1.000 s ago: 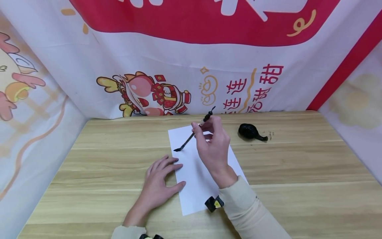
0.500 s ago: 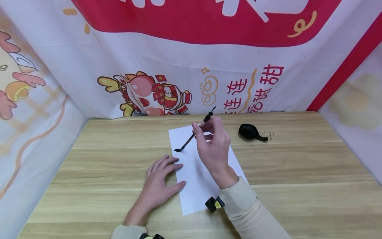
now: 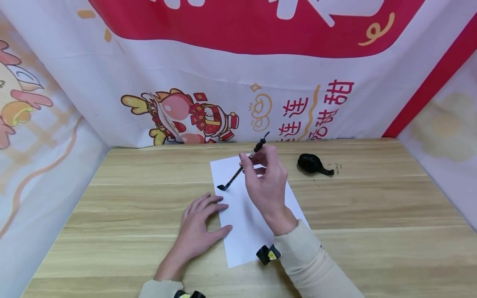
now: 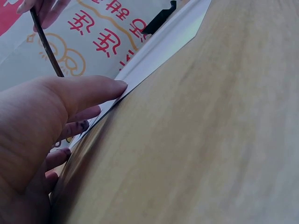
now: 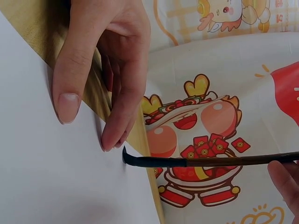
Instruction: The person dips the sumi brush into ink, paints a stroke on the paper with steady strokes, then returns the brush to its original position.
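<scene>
My right hand (image 3: 268,186) pinches a writing brush (image 3: 234,177) by the upper handle, the brush slanting down to the left. Its black bristles (image 5: 126,156) meet the white sheet of paper (image 3: 244,231) near the upper left edge and are bent over in the right wrist view. Flat along the left edge of the sheet lies my left hand (image 3: 197,229), fingers spread, with thumb and fingertips resting on the paper. In the left wrist view, the thumb (image 4: 98,89) is on the paper's edge and dark smudges mark the fingers.
A black rounded thing with a narrow neck (image 3: 310,164) lies on the wooden table (image 3: 372,215) right of the paper, small dark marks beside it. A printed white and red cloth (image 3: 223,70) hangs behind the table. Cloth walls stand at both sides.
The brush's bristles have bent into a broader, more hooked shape at nearly the same spot on the paper. Both hands have stayed almost still.
</scene>
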The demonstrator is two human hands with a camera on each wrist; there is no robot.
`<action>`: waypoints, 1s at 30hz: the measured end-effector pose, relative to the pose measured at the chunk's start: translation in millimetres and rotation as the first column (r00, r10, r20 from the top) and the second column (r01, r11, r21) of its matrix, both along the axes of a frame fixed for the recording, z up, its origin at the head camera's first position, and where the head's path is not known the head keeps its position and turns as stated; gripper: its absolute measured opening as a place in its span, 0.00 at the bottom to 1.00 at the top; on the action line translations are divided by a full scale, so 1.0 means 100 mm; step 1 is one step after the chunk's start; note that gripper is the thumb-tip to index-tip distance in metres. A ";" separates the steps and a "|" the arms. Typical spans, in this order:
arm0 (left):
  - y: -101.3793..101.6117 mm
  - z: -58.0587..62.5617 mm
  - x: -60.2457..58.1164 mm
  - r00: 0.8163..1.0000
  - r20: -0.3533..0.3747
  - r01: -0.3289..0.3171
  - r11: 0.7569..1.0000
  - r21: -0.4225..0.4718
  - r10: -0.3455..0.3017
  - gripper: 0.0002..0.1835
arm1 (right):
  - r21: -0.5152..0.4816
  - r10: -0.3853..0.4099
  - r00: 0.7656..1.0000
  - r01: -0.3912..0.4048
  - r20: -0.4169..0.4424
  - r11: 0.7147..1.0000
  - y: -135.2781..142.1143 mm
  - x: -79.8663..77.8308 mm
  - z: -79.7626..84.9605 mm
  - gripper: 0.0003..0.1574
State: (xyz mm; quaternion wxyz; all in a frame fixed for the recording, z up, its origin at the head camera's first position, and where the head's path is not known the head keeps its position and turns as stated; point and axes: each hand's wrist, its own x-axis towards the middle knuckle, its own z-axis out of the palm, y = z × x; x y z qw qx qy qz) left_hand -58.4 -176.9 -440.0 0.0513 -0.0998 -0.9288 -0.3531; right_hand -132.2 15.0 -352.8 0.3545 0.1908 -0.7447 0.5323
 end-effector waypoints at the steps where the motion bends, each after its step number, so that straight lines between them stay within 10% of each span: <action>1: 0.00 0.00 0.00 1.000 0.001 0.000 1.000 0.001 0.000 0.27 | 0.000 0.001 1.000 -0.001 -0.001 1.000 0.00 0.00 0.00 0.16; 30: 0.01 0.02 0.01 1.000 -0.002 0.003 1.000 0.014 -0.003 0.24 | 0.060 0.031 0.999 -0.029 -0.019 0.998 0.05 0.03 0.01 0.16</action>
